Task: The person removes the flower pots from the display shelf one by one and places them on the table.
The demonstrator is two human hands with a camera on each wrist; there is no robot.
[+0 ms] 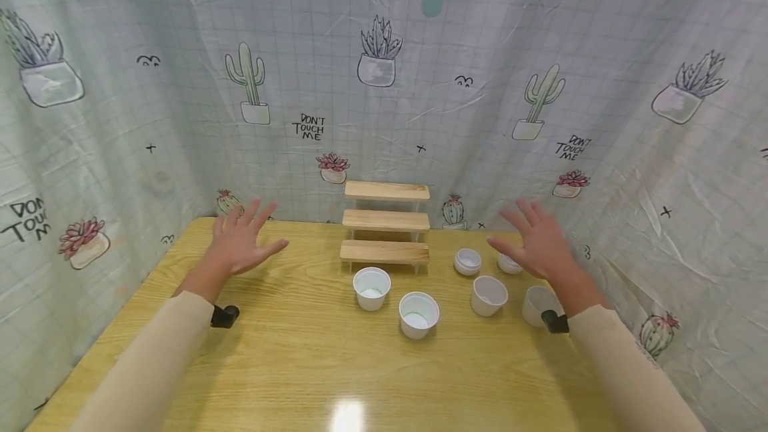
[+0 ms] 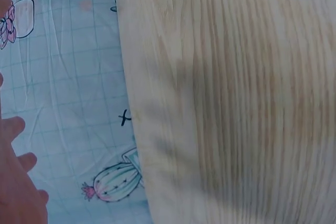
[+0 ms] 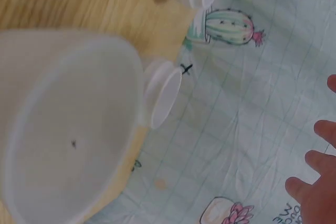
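Observation:
My left hand [image 1: 239, 242] is held over the left side of the table with its fingers spread and nothing in it. On the other side, my right hand [image 1: 536, 243] also has spread fingers and holds nothing; it is slightly blurred. Beneath and beside it stand a translucent cup [image 1: 540, 305], partly covered by the wrist, another translucent cup [image 1: 489, 296], and two small low white containers [image 1: 467, 261], the farther right one partly behind the hand. In the right wrist view a large translucent cup [image 3: 73, 129] is close to the camera, with the fingers [image 3: 320, 161] at the right edge.
A three-step wooden shelf [image 1: 385, 252] stands at the back middle of the table [image 1: 288, 352]. In front of it are a white cup [image 1: 371, 289] and a second white cup [image 1: 418, 315], both upright. A cactus-print curtain [image 1: 384, 119] hangs behind and along both sides.

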